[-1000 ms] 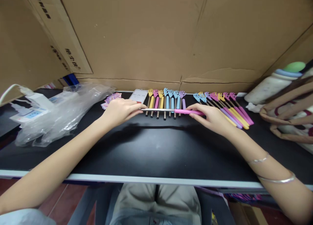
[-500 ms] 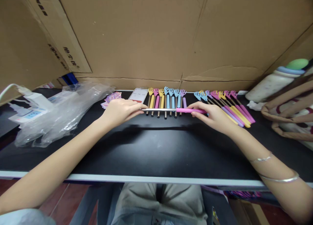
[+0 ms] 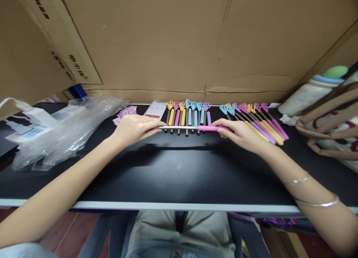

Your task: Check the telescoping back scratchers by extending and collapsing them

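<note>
Between my two hands a metal rod (image 3: 180,127) with a pink handle (image 3: 208,128) is held level above the black tabletop, a shadow beneath it. My left hand (image 3: 134,129) pinches the rod's left end, and its fingers cover that tip. On the pink handle's right end, my right hand (image 3: 235,131) is closed. Just behind is a row of claw-shaped back scratcher heads (image 3: 188,104) in yellow, pink, blue and purple, with dark rods and coloured handles (image 3: 177,117) below them. Right of it, several long back scratchers (image 3: 260,121) lie slanted side by side.
At the left are clear plastic bags (image 3: 69,131) and a white power strip (image 3: 33,131) with plugs. A phone (image 3: 155,110) and purple printed slips (image 3: 125,113) lie behind my left hand. A bottle (image 3: 310,93) and a brown-handled bag (image 3: 327,127) stand right. Cardboard (image 3: 156,41) walls the back.
Both hands keep their grip on the pink-handled rod, which stays level. The whole view has shifted slightly, so everything appears a little further left.
</note>
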### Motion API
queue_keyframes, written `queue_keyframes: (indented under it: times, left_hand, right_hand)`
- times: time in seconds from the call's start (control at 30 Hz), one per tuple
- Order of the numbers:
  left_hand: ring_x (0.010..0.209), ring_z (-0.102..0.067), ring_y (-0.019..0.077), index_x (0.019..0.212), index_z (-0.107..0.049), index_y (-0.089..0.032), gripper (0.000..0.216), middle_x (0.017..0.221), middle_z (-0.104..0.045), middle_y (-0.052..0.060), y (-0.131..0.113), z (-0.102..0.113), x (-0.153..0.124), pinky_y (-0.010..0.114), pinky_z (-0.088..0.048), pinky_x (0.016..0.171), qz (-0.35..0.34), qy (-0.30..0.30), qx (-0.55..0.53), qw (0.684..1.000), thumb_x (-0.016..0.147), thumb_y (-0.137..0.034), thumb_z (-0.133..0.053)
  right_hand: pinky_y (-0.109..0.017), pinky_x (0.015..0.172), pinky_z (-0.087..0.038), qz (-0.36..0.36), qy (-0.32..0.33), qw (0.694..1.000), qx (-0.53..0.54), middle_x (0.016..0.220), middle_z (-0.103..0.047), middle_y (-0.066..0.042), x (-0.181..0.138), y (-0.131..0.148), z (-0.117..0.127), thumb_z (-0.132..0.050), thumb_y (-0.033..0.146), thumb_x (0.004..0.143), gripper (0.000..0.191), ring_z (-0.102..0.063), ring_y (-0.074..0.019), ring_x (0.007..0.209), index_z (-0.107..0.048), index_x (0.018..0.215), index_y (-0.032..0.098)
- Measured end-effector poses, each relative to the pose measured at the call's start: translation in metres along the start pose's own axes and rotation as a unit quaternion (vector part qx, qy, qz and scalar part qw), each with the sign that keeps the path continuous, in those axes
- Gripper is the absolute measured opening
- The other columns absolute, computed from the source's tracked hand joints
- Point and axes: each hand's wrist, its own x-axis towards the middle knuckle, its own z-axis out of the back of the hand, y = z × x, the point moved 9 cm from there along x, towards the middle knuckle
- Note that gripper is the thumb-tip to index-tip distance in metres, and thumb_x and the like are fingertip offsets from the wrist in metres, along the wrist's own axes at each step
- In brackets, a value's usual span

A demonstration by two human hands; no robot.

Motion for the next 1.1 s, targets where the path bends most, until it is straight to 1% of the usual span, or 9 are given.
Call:
queue_keyframes:
  times: [0.2, 0.37, 0.5, 0.67, 0.9, 1.1]
  left_hand:
    - [0.067, -0.070, 0.0112, 0.098, -0.074, -0.027, 0.027, 0.079, -0.076, -0.003, -0.002, 0.002, 0.000, 0.022, -0.041, 0.053, -0.010, -0.009, 0.011, 1.000, 0.096, -0.036, -0.049]
    - [0.063, -0.067, 0.0119, 0.096, -0.075, -0.028, 0.030, 0.071, -0.073, -0.002, 0.000, 0.001, 0.000, 0.023, -0.039, 0.052, 0.003, 0.007, 0.005, 1.000, 0.096, -0.039, -0.047]
    - [0.063, -0.066, 0.0118, 0.097, -0.075, -0.030, 0.031, 0.069, -0.072, -0.002, 0.004, -0.003, -0.001, 0.024, -0.039, 0.053, 0.024, 0.031, -0.005, 0.999, 0.096, -0.044, -0.047]
    - [0.065, -0.067, 0.0115, 0.097, -0.075, -0.029, 0.031, 0.069, -0.072, -0.002, 0.004, -0.005, -0.001, 0.023, -0.040, 0.054, 0.026, 0.031, -0.018, 0.999, 0.096, -0.043, -0.047]
    - [0.067, -0.069, 0.0120, 0.093, -0.074, -0.026, 0.026, 0.075, -0.075, -0.003, -0.001, -0.006, -0.002, 0.022, -0.041, 0.055, 0.013, 0.015, -0.024, 1.000, 0.094, -0.038, -0.051]
    - [0.073, -0.071, 0.0133, 0.096, -0.072, -0.027, 0.026, 0.085, -0.076, -0.003, 0.002, -0.020, -0.007, 0.021, -0.042, 0.056, 0.041, 0.052, -0.054, 0.996, 0.094, -0.041, -0.050]
  right_hand:
    - [-0.024, 0.057, -0.035, 0.007, 0.016, 1.000, 0.002, 0.065, -0.058, 0.001, -0.001, 0.002, -0.001, -0.037, 0.041, 0.096, 0.033, -0.051, -0.0123, 0.056, -0.062, 0.103, 0.020]
    - [-0.024, 0.056, -0.033, 0.004, 0.035, 0.999, 0.015, 0.061, -0.054, 0.002, -0.001, 0.006, -0.002, -0.035, 0.042, 0.097, 0.034, -0.047, -0.0118, 0.053, -0.061, 0.099, 0.020]
    - [-0.025, 0.055, -0.034, -0.013, 0.061, 0.997, 0.051, 0.059, -0.051, 0.003, -0.003, 0.005, -0.005, -0.035, 0.047, 0.096, 0.036, -0.045, -0.0119, 0.052, -0.059, 0.091, 0.020]
    - [-0.024, 0.053, -0.034, -0.038, 0.099, 0.988, 0.111, 0.055, -0.045, 0.005, -0.007, 0.002, -0.011, -0.034, 0.051, 0.096, 0.040, -0.043, -0.0116, 0.050, -0.058, 0.091, 0.020]
    - [-0.025, 0.054, -0.035, -0.059, 0.093, 0.986, 0.124, 0.056, -0.045, 0.005, -0.004, -0.004, -0.017, -0.039, 0.051, 0.094, 0.039, -0.045, -0.0115, 0.052, -0.058, 0.091, 0.018]
    - [-0.025, 0.056, -0.034, -0.042, 0.067, 0.991, 0.104, 0.062, -0.050, 0.002, 0.000, -0.008, -0.017, -0.045, 0.050, 0.091, 0.036, -0.044, -0.0120, 0.056, -0.060, 0.091, 0.018]
